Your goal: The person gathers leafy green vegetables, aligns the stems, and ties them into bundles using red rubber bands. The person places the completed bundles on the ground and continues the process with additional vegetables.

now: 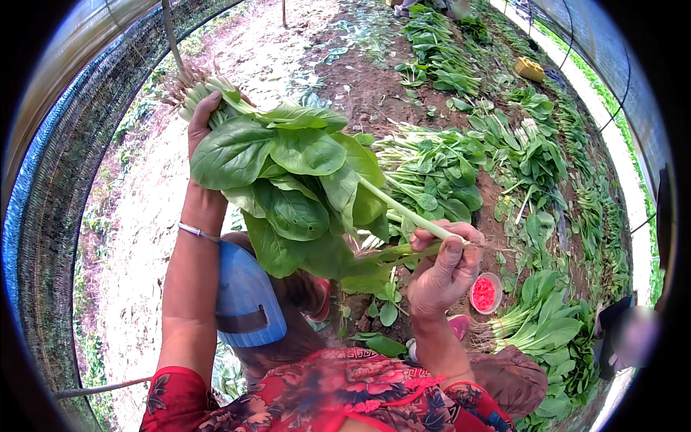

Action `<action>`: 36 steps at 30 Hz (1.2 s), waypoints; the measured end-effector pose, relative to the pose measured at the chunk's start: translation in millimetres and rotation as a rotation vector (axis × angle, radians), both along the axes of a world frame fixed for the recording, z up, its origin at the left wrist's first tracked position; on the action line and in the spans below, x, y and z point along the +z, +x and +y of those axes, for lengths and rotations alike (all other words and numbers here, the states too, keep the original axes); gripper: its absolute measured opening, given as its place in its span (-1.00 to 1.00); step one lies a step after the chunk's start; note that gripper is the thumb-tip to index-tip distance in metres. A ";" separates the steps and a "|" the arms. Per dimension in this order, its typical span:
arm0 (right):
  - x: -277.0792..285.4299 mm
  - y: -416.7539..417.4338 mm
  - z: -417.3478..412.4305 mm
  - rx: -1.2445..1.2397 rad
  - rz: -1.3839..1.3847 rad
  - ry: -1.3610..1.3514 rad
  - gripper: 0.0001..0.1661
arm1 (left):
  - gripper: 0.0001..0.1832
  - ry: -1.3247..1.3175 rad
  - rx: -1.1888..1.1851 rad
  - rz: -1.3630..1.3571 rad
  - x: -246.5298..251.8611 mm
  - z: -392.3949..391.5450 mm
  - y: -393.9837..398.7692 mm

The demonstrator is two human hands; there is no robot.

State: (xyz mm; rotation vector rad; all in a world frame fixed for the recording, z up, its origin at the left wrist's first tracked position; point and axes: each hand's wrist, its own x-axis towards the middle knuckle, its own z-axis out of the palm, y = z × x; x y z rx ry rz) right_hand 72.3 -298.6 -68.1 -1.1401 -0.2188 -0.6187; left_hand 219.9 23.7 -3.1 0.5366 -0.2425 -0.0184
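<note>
My left hand point(203, 120) is closed around the pale stems of a bunch of leafy greens point(229, 156), held up at the left with its roots beyond my grip. The broad leaves hang over my knee, and one has small holes. My right hand point(445, 264) pinches the root end of a single pale stem point(410, 213) between thumb and fingers. That stem runs up-left into the leaves of the bunch. A second, yellowish leaf stalk point(402, 252) also reaches my right hand; whether I grip it cannot be told.
Piled greens point(437, 167) lie on the soil ahead. Near my right forearm are a bowl of small red bands point(485, 294) and a banded bunch point(534, 324). A yellow container point(529, 69) stands farther off. Shade netting point(59, 227) borders the left. Another person point(621, 335) is at the right edge.
</note>
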 end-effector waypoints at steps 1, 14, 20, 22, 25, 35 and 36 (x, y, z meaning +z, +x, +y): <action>7.3 1.2 -1.5 -0.041 -0.062 0.135 -0.70 | -0.75 0.051 0.081 0.004 0.3 -0.5 -1.2; 39.0 3.9 -66.0 -0.482 -0.053 0.199 -0.57 | -0.73 0.063 0.333 -0.032 -3.0 13.8 11.1; 25.6 30.5 -144.9 -0.689 0.108 0.323 -0.52 | -0.69 0.063 0.403 -0.017 -4.9 43.2 8.1; 10.1 46.4 -170.9 -0.826 0.211 0.153 -0.56 | -0.65 0.146 0.345 -0.036 -6.5 44.0 4.4; -10.3 64.1 -171.3 -0.715 0.189 -0.336 -0.59 | -0.55 0.400 0.262 -0.064 2.8 18.2 -9.6; 88.5 114.7 17.5 -0.093 -0.007 -0.768 -0.63 | -0.56 0.744 0.168 -0.185 24.1 -76.0 -45.3; 97.6 112.3 35.5 -0.025 -0.058 -0.716 -0.67 | -0.62 0.755 0.182 -0.184 28.1 -79.6 -47.0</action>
